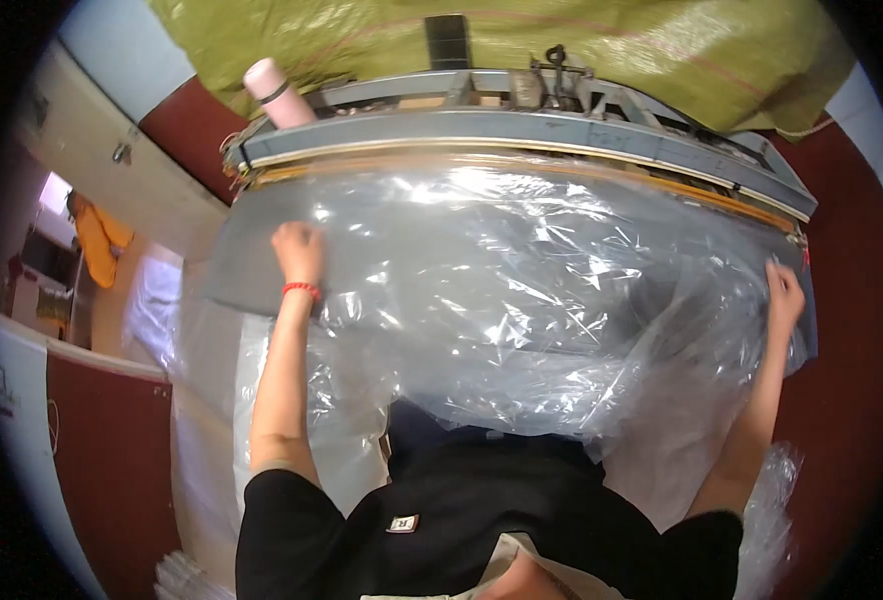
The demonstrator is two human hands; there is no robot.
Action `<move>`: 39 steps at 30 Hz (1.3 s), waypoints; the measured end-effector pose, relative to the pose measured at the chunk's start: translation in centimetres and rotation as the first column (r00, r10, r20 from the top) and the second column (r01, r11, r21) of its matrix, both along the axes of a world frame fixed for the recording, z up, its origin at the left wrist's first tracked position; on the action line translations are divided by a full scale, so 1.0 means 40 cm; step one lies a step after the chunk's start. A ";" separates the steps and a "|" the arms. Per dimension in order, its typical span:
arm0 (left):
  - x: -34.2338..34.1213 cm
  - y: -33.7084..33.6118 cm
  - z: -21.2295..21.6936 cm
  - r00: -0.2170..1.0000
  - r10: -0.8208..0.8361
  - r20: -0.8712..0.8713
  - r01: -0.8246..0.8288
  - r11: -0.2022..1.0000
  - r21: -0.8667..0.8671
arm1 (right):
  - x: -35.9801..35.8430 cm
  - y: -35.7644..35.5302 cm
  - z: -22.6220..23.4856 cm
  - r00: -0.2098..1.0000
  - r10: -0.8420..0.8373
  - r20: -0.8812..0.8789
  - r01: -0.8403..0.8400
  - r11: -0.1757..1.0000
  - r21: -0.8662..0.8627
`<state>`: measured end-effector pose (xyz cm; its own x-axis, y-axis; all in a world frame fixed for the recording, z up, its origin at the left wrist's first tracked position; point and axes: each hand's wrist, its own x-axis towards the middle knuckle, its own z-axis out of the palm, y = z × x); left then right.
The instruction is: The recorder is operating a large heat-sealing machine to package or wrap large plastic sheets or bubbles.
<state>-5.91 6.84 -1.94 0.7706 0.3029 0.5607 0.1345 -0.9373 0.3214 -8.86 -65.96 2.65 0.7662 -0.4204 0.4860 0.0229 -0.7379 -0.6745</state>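
Note:
A wide sheet of clear, wrinkled plastic film (521,300) lies across the grey tabletop (246,255) and hangs over its near edge toward my body. At the film's left side my left hand (299,252), with a red bracelet on the wrist, is closed on the edge, slightly blurred. Far to the right, my right hand (784,290) pinches the film's other side between thumb and fingers. Both arms are spread wide. The film's far edge reaches the long metal bar machine (561,135), beside its orange-brown strips (681,192).
A pink bottle (279,95) stands at the machine's left end. Behind it hangs a yellow-green sheet (361,35). A black clamp-like fitting (556,75) rises from the frame. More clear film (771,500) lies low at right. A door (111,130) is at left.

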 end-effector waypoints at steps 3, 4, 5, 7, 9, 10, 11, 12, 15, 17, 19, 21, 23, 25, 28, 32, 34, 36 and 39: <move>-0.023 -0.021 0.016 0.994 -0.060 0.086 0.066 0.996 -0.067 | -0.207 -0.024 -0.016 0.968 0.154 -0.200 -0.133 0.985 0.114; -0.025 -0.045 0.029 0.988 -0.122 0.092 0.133 0.983 -0.125 | -0.284 -0.049 -0.039 0.932 0.124 -0.341 -0.113 0.992 0.052; -0.028 -0.059 0.026 0.975 -0.168 0.146 0.179 0.981 -0.068 | -0.359 -0.095 -0.081 0.884 0.182 -0.430 -0.160 0.983 0.088; -0.041 -0.117 0.043 0.938 -0.299 0.176 0.325 0.935 -0.143 | -0.510 -0.197 -0.189 0.650 0.062 -0.757 -0.132 0.991 -0.032; -0.074 -0.189 0.076 0.885 -0.419 0.203 0.459 0.860 -0.224 | -0.545 -0.230 -0.218 0.517 0.012 -0.856 -0.200 0.974 -0.108; -0.091 -0.224 0.090 0.849 -0.480 0.221 0.522 0.827 -0.209 | -0.513 -0.182 -0.181 0.536 -0.108 -0.838 -0.237 0.933 -0.272; -0.102 -0.257 0.093 0.813 -0.535 0.231 0.580 0.781 -0.233 | -0.474 -0.109 -0.130 0.558 -0.224 -0.799 -0.266 0.864 -0.428; -0.122 -0.300 0.117 0.760 -0.612 0.219 0.649 0.692 -0.317 | -0.420 -0.001 -0.055 0.764 -0.083 -0.640 -0.333 0.799 -0.501; -0.153 -0.384 0.115 0.682 -0.708 0.186 0.731 0.671 -0.127 | -0.213 0.325 0.110 0.839 0.242 -0.488 -0.431 0.842 -0.324; -0.163 -0.415 0.108 0.649 -0.734 0.201 0.761 0.631 -0.151 | -0.124 0.531 0.178 0.734 0.617 -0.282 -0.665 0.737 -0.117; -0.172 -0.448 0.115 0.624 -0.751 0.216 0.781 0.605 -0.154 | -0.067 0.705 0.222 0.570 0.796 -0.207 -0.820 0.566 -0.080; -0.186 -0.482 0.145 0.625 -0.760 0.178 0.780 0.610 -0.137 | -0.011 0.855 0.217 0.409 0.910 -0.067 -0.912 0.404 -0.070; -0.204 -0.509 0.170 0.625 -0.762 0.170 0.781 0.609 -0.139 | 0.027 0.978 0.199 0.376 0.926 -0.016 -0.893 0.358 -0.272; -0.225 -0.505 0.191 0.614 -0.787 0.061 0.780 0.593 -0.199 | 0.052 1.057 0.184 0.245 0.970 -0.004 -0.873 0.219 -0.436; -0.257 -0.450 0.194 0.608 -0.765 0.215 0.754 0.640 0.146 | 0.085 1.076 0.138 0.128 0.991 -0.048 -0.991 0.129 0.024; -0.253 -0.308 0.179 0.854 -0.436 0.282 0.491 0.857 -0.160 | 0.091 1.007 0.152 0.371 0.866 0.335 -0.856 0.178 0.486; -0.276 -0.189 0.130 0.594 -0.804 -0.025 0.472 0.374 -0.798 | 0.102 0.931 0.171 0.659 0.676 0.331 -0.680 0.346 0.647; -0.311 -0.156 0.109 0.413 -0.885 -0.213 0.537 0.426 -0.728 | 0.120 0.792 0.198 0.776 0.521 0.354 -0.617 0.514 0.596; -0.357 -0.033 0.103 0.344 -0.738 -0.581 0.431 0.674 -0.601 | 0.166 0.538 0.170 0.934 0.225 0.278 -0.310 0.897 0.316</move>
